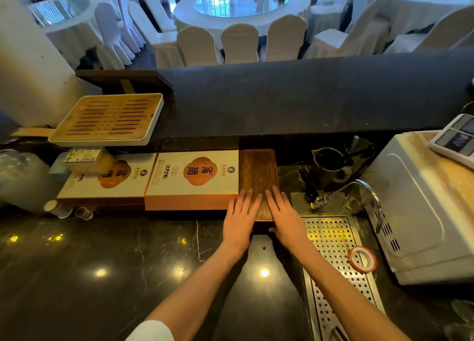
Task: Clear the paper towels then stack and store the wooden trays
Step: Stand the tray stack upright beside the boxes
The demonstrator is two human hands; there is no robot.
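Note:
A stack of dark wooden trays [257,172] lies lengthwise on the black marble counter, right of two boxes and under the raised bar ledge. My left hand [239,216] rests flat on the stack's near left corner, fingers spread. My right hand [284,216] lies flat on the near right corner, its thumb hooked over the front edge. Neither hand is closed around anything. No paper towels are in view.
Two white and orange boxes [191,177] touch the trays' left side. A slatted bamboo tray [109,118] sits raised at the left. A perforated steel drain panel [333,258] with a tape roll [362,259], a faucet [359,186], dark jugs [331,166] and a white appliance [420,207] stand at the right.

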